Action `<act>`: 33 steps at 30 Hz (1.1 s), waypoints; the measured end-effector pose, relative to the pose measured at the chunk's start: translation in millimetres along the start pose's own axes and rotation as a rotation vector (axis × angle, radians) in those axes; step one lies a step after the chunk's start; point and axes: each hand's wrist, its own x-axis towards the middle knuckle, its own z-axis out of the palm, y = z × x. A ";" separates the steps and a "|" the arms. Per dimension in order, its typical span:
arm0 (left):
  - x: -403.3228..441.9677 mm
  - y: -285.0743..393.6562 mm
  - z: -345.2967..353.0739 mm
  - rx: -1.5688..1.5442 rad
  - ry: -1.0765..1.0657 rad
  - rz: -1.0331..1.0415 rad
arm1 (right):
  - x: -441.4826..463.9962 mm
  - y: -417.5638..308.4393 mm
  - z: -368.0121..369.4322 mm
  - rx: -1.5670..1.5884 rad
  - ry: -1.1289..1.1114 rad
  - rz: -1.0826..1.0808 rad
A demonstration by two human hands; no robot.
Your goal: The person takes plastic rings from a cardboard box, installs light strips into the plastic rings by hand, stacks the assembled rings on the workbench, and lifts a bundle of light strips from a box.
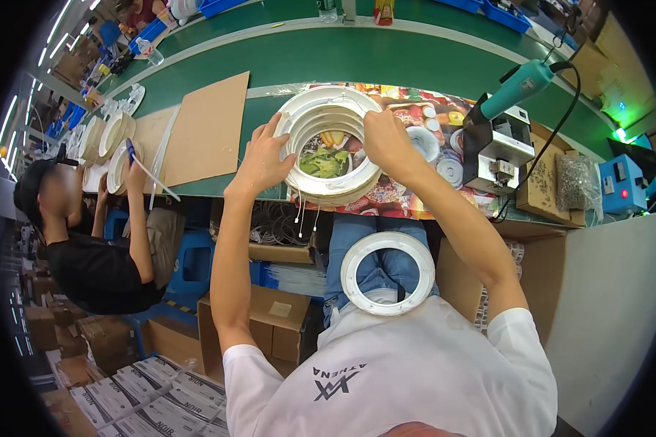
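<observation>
A stack of white rings (332, 191) sits on the table, with thin white wires and small connectors hanging from its near side. Through the middle of the stack I see the printed table cover. My left hand (262, 162) grips the left rim of the top white ring, thumb towards the opening. On the right rim, my right hand (388, 142) is closed over the edge, its fingertips partly hidden. Another white ring (351, 288) lies across my lap.
A teal electric screwdriver (521, 87) hangs over a metal fixture (499, 149) on the right. Beyond are a cardboard tray of small parts (543, 178) and a blue control box (623, 186). A cardboard sheet (208, 131) lies left; a co-worker (98, 262) handles rings there.
</observation>
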 end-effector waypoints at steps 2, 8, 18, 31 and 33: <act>0.6 0.1 -0.1 0.011 0.005 0.007 | -0.8 0.0 4.2 0.014 0.040 -0.003; 0.7 2.3 -0.8 0.012 0.002 -0.006 | 1.9 3.4 -2.7 0.056 0.044 -0.059; -0.1 3.8 2.2 -0.008 0.025 -0.012 | -1.9 -5.1 5.0 -0.013 -0.034 0.032; -6.5 47.1 1.6 -0.126 0.048 0.272 | 0.9 -5.5 -20.4 -0.252 -0.087 -0.037; -10.9 36.9 -5.9 -0.220 0.224 0.244 | -6.7 24.5 -20.8 0.008 0.087 -0.094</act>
